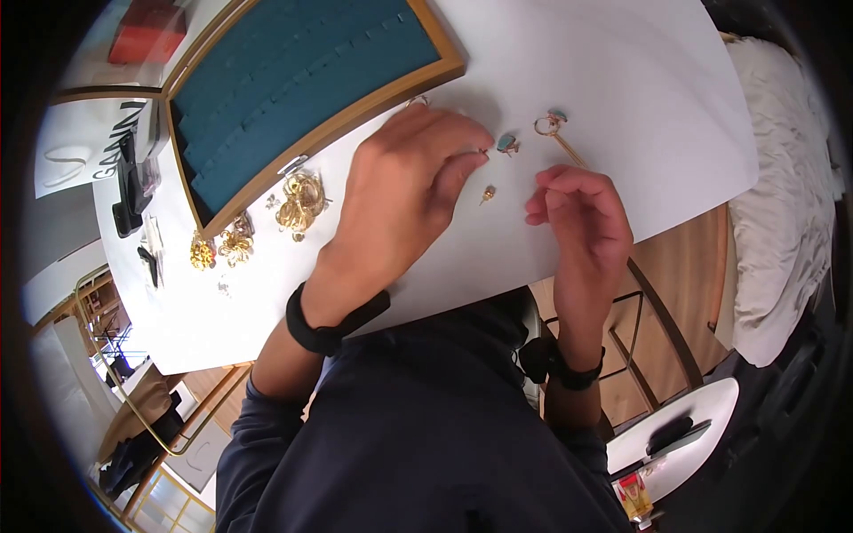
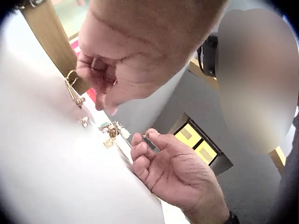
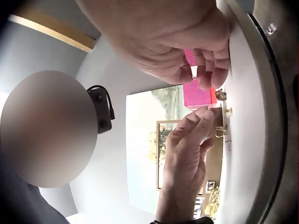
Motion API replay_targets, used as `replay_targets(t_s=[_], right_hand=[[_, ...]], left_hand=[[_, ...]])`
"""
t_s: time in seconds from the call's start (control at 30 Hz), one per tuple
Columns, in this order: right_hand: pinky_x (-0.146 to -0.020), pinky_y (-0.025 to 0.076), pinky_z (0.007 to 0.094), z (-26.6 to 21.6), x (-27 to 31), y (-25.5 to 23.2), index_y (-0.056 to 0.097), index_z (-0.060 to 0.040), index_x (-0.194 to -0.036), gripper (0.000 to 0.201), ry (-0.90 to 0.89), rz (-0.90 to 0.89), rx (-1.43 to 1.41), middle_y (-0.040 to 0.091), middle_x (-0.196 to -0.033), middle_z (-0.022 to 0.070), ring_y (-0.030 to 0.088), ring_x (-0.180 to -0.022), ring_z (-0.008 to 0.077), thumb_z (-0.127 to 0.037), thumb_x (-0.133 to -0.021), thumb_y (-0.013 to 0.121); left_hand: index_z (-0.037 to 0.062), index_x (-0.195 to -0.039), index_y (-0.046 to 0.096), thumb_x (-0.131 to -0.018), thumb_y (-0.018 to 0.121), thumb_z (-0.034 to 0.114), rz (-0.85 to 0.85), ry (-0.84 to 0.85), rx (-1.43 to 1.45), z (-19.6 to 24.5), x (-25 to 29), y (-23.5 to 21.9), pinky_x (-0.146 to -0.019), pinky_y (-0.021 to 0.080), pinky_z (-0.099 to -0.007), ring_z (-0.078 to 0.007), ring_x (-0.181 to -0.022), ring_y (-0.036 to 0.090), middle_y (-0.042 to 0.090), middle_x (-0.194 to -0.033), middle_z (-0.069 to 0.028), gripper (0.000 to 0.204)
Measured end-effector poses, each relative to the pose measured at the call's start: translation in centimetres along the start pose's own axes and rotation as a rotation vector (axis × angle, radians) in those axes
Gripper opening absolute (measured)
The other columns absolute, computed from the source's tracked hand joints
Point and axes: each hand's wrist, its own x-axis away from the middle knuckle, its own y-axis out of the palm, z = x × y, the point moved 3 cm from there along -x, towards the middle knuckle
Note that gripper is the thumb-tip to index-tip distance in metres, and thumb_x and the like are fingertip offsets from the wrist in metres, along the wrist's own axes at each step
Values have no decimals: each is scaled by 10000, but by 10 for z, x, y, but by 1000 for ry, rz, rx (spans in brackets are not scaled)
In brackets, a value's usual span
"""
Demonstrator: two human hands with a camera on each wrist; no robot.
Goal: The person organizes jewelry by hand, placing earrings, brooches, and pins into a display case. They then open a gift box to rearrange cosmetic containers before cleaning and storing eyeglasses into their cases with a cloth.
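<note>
Over the white table (image 1: pixel 649 115), my left hand (image 1: pixel 400 178) pinches a tiny metallic piece of jewellery between thumb and forefinger. My right hand (image 1: pixel 586 213) faces it, its thumb and fingertips together on a small shiny piece of jewellery (image 3: pixel 194 72), seen in the right wrist view. Fingers cover most of both pieces, so I cannot tell their kind. Between the hands lie a small gold piece (image 1: pixel 488 193) and a teal-stoned piece (image 1: pixel 507 143). Farther right, a gold ring-shaped piece (image 1: pixel 545 126) lies beside another teal stone (image 1: pixel 557 115).
A wood-framed jewellery tray (image 1: pixel 302 80) lined with teal slotted fabric lies behind my left hand. Piles of gold jewellery (image 1: pixel 302 204) sit along its front edge. Black items (image 1: pixel 133 182) lie at the left. A pale cushion-like cloth (image 1: pixel 773 195) is beyond the table's right edge.
</note>
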Motion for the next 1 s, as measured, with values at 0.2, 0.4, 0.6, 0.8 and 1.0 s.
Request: replay_targets(t_s=[0.2, 0.4, 0.6, 0.8, 1.0], right_hand=[[-822, 590, 283, -6, -4, 20, 627, 21, -1120, 111, 126, -147, -189, 676, -1053, 97, 677, -916, 119, 15, -1011, 605], [-894, 570, 286, -3, -3, 42, 632, 26, -1155, 225, 73, -135, -177, 680, -1064, 96, 685, -981, 134, 93, -942, 661], [-907, 551, 277, -5, -5, 45, 641, 21, -1143, 271, 35, -80, -86, 692, -1051, 79, 684, -991, 129, 129, -897, 673], [-861, 562, 274, -5, -5, 44, 655, 8, -1094, 241, -72, -33, 69, 703, -1026, 68, 688, -950, 122, 120, -883, 686], [-797, 571, 288, -3, -13, 24, 667, -22, -1059, 250, -252, 28, 562, 707, -963, 66, 704, -855, 142, 91, -841, 715]], left_hand=[[-35, -1062, 703, -863, 762, -92, -41, -20, 533, -4, 21, -6, -852, 547, -322, -163, -924, 673, 726, -1030, -101, 215], [-31, -1005, 725, -860, 772, -79, 149, -82, 697, -10, 27, -4, -816, 582, -274, -150, -859, 734, 750, -937, -77, 160], [-41, -1033, 742, -866, 769, -73, 105, -217, 673, -11, 33, -5, -855, 599, -283, -156, -910, 736, 766, -974, -100, 172], [-28, -1020, 752, -884, 746, -81, 124, -274, 796, -14, 34, -2, -797, 593, -267, -135, -888, 729, 764, -977, -76, 146], [8, -995, 746, -864, 745, -88, 152, -96, 225, -9, 28, -12, -734, 555, -249, -100, -843, 685, 728, -933, -45, 162]])
